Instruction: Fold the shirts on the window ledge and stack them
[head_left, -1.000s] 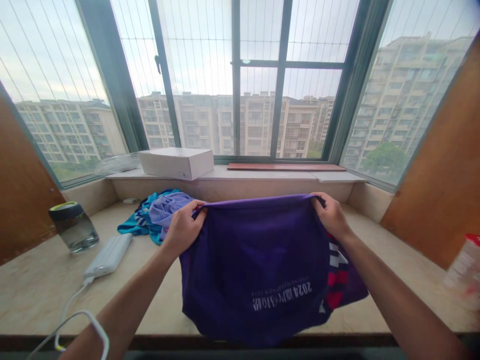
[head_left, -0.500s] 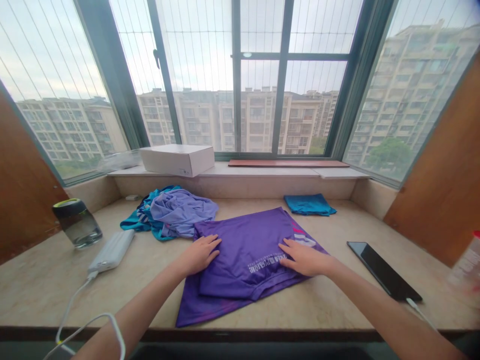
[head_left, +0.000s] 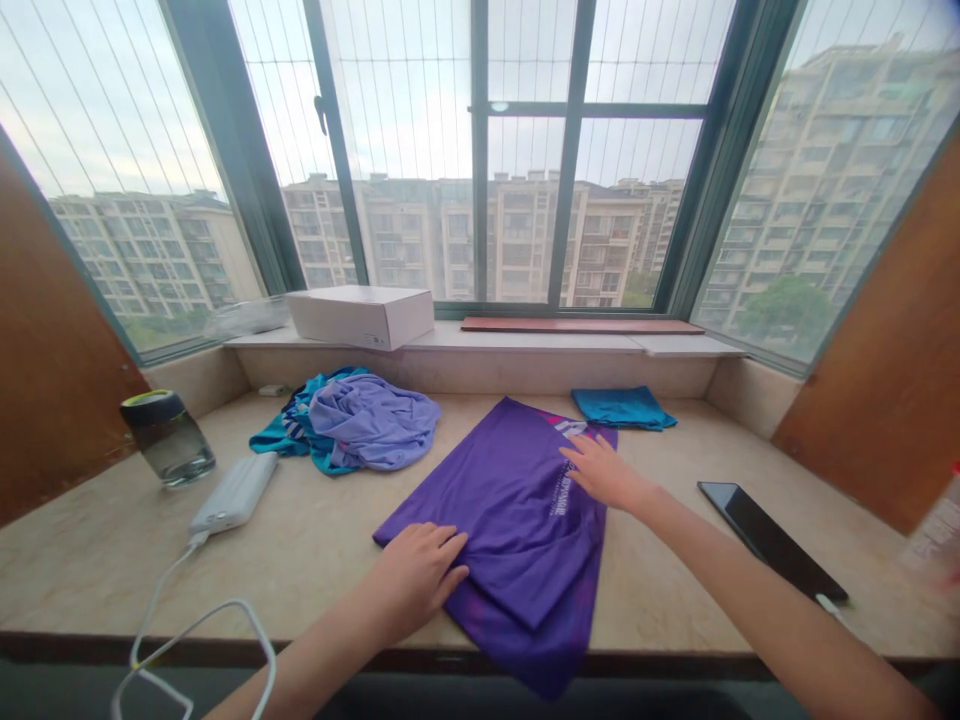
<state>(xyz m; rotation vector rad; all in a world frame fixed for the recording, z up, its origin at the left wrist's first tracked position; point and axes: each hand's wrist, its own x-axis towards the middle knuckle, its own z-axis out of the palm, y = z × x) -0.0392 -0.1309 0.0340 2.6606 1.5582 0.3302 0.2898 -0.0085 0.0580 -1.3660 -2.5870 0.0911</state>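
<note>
A folded purple shirt (head_left: 502,500) with white lettering lies aslant on the stone counter, its lowest corner hanging over the front edge. My left hand (head_left: 427,575) rests on the shirt's near left side, fingers stretched out and palm down. Higher up on the right, my right hand (head_left: 600,470) lies flat on the cloth beside the lettering, fingers spread. Neither hand grips the fabric. Behind the shirt on the left is a crumpled heap with a lavender garment (head_left: 379,420) over a teal one (head_left: 274,438). A folded teal cloth (head_left: 622,408) sits at the back right.
At the left stand a water bottle (head_left: 166,440) and a white power bank (head_left: 234,492) with a looping cable (head_left: 161,590). A black phone (head_left: 772,540) with a cable lies at the right. The window ledge holds a white box (head_left: 360,316) and a reddish board (head_left: 581,326).
The purple shirt has turned clockwise on the counter, so a corner now overhangs the front edge. My left hand has come nearer; my right hand has moved farther away.
</note>
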